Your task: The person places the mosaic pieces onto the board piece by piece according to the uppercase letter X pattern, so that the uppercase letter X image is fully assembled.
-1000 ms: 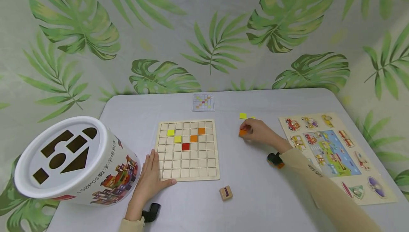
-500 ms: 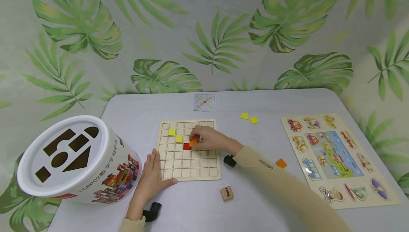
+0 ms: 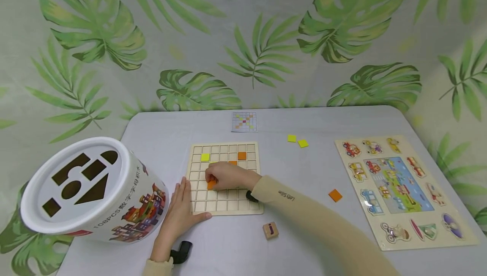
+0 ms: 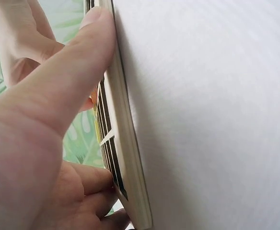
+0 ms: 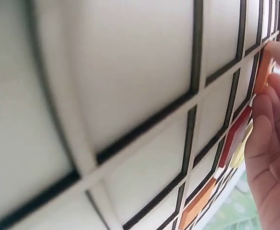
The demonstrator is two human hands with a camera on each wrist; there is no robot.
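A wooden grid board (image 3: 232, 205) lies on the table. My right hand (image 3: 233, 176) is over its middle and pinches an orange square tile (image 3: 211, 185) between thumb and fingers. In the right wrist view the held tile (image 5: 263, 72) is at the grid surface, near a red tile (image 5: 235, 136) seated in a cell. A yellow tile (image 3: 205, 157) and an orange tile (image 3: 242, 155) sit in upper cells; my hand partly hides others. Along the board's left side rests my left hand (image 3: 179, 208), fingers straight, its thumb (image 4: 89, 52) against the near edge.
Behind the board lies a small pattern card (image 3: 244, 122). Two yellow tiles (image 3: 302, 143) and a loose orange tile (image 3: 335, 195) are to the right, before a picture puzzle (image 3: 399, 221). A letter block (image 3: 270, 230) sits in front; a large white bucket (image 3: 148, 195) stands left.
My right hand has picked up an orange tile on the right side and carried it left over the board, past the red tile. My left hand has stayed at the board's edge.
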